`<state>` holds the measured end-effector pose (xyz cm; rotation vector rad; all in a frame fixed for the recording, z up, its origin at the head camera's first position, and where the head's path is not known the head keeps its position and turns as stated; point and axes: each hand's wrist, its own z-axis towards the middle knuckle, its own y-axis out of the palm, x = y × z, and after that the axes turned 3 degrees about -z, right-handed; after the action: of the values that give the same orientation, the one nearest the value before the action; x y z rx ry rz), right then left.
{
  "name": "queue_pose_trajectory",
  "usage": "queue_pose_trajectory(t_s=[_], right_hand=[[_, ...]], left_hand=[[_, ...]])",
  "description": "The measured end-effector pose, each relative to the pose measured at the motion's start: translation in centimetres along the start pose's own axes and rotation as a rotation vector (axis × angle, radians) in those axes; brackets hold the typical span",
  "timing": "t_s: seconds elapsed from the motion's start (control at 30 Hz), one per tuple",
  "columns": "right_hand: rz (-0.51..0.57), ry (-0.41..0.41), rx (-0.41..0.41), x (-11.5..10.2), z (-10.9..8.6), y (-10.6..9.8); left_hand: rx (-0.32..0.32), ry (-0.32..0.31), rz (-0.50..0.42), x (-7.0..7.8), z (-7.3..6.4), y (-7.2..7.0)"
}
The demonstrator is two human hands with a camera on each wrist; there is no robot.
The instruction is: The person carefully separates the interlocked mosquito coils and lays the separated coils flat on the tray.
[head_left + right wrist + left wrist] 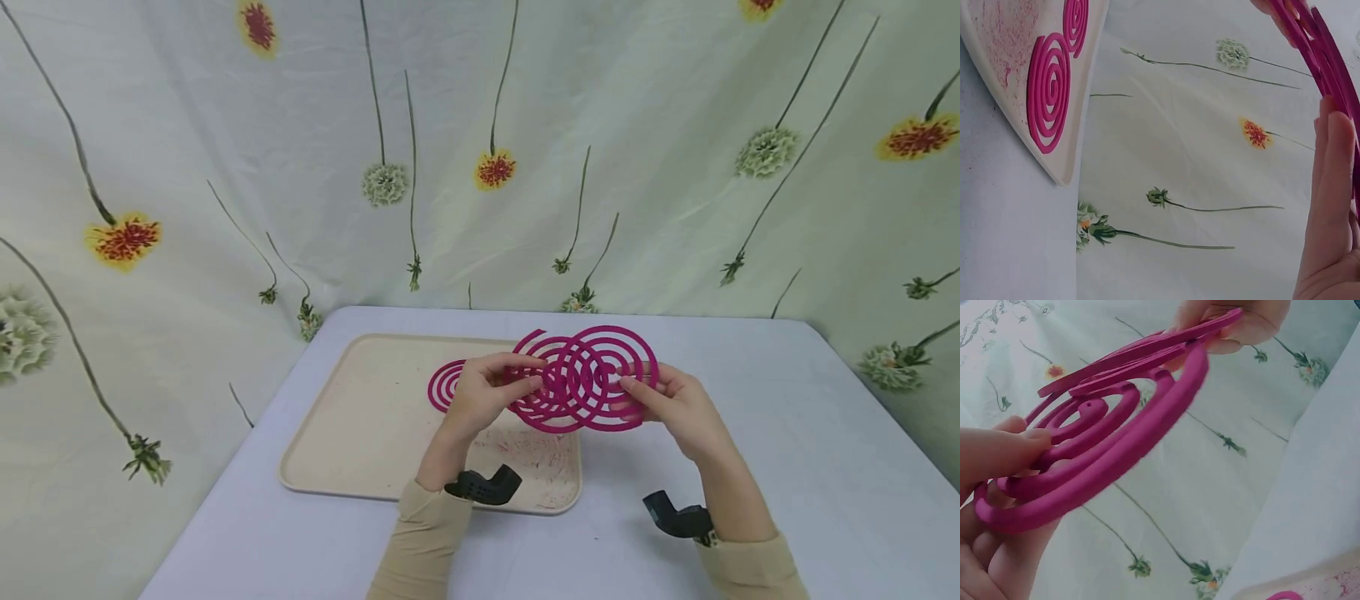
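My left hand [480, 396] pinches a magenta mosquito coil [1188, 387] between thumb and fingers, the thumb lying across its rings in the left wrist view. My right hand [678, 408] grips a second mosquito coil [611, 427] by its right side. Both held coils are up over the tray's right part, and they overlap in the head view. Seen in the left wrist view, the right hand's coil stands nearly edge-on, close against the upper end of the other one. More coils [1052, 90] lie flat on the tray, partly hidden behind the left hand in the head view.
The beige tray [375, 417] lies on the white-covered table [750, 467], its near right part speckled with pink residue. A flower-printed cloth [450, 100] hangs behind the table. Black wrist mounts [487, 486] are strapped to both forearms.
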<state>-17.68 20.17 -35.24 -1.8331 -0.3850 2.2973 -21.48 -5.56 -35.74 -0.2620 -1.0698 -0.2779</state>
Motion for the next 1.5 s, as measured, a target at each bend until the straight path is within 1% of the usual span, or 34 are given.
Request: queue_pose_trajectory(t_s=[0.07, 0.1, 0.17, 0.23, 0.27, 0.33, 0.43, 0.5, 0.57, 0.6, 0.67, 0.73, 0.8, 0.87, 0.9, 1.0, 1.13, 1.27, 1.33, 1.4, 1.43, 1.5], right_hand=[[0.058, 0.002, 0.065, 0.0, 0.0, 0.3], [0.082, 0.001, 0.089, -0.1, 0.1, 0.5], [0.115, -0.004, 0.120, -0.1, 0.0, 0.7], [0.127, -0.008, 0.119, -0.2, 0.0, 0.8], [0.124, -0.011, 0.103, -0.2, -0.1, 0.7], [0.089, -0.009, 0.044, -0.2, -0.2, 0.5], [0.008, -0.007, -0.091, 0.0, -0.4, 0.0], [-0.045, -0.021, -0.176, 0.2, -0.4, -0.3], [-0.071, -0.039, -0.235, 0.3, -0.5, -0.6], [-0.082, -0.047, -0.254, 0.4, -0.5, -0.7], [-0.098, -0.050, -0.268, 0.4, -0.5, -0.8], [-0.106, -0.043, -0.265, 0.5, -0.5, -1.0], [-0.102, -0.040, -0.245, 0.5, -0.5, -1.0], [-0.078, -0.045, -0.202, 0.4, -0.4, -0.8], [-0.061, -0.050, -0.175, 0.4, -0.4, -0.7], [-0.007, -0.051, -0.082, 0.3, -0.2, -0.3], [0.100, -0.042, 0.032, 0.0, -0.1, 0.3], [0.254, -0.037, 0.108, -0.4, -0.1, 0.8], [0.326, -0.033, 0.134, -0.6, -0.1, 1.1], [0.381, -0.021, 0.145, -0.8, -0.1, 1.3], [0.390, -0.012, 0.146, -0.8, 0.0, 1.3], [0.374, 0.011, 0.126, -0.7, 0.0, 1.2]], left_hand=[[0.045, -0.005, -0.034, 0.1, 0.0, 0.2], [0.052, -0.008, -0.057, 0.1, 0.0, 0.2], [0.045, -0.013, -0.095, 0.1, 0.0, 0.2], [0.008, -0.013, -0.112, 0.1, 0.0, 0.0], [-0.021, -0.012, -0.101, 0.1, 0.0, -0.2], [-0.097, -0.002, -0.054, 0.0, -0.1, -0.6], [-0.226, 0.005, 0.051, 0.0, -0.2, -0.9], [-0.297, 0.008, 0.117, -0.1, -0.3, -0.9], [-0.345, 0.002, 0.161, 0.1, -0.3, -0.8], [-0.359, 0.000, 0.181, 0.3, -0.3, -0.6], [-0.367, -0.006, 0.205, 1.1, -0.4, -0.3], [-0.359, -0.005, 0.212, 2.1, -0.4, -0.1], [-0.336, 0.003, 0.201, 2.7, -0.5, 0.2], [-0.299, 0.020, 0.183, 2.9, -0.5, 0.4], [-0.278, 0.028, 0.172, 2.9, -0.4, 0.5], [-0.200, 0.040, 0.117, 1.6, -0.3, 0.7], [-0.070, 0.041, 0.039, -0.3, 0.1, 1.0], [0.060, 0.032, -0.055, -0.5, 0.2, 1.7], [0.101, 0.026, -0.109, -0.4, 0.2, 2.0], [0.115, 0.023, -0.153, -0.4, 0.2, 2.2], [0.108, 0.026, -0.168, -0.4, 0.2, 2.2], [0.065, 0.029, -0.165, -0.3, 0.2, 2.0]])
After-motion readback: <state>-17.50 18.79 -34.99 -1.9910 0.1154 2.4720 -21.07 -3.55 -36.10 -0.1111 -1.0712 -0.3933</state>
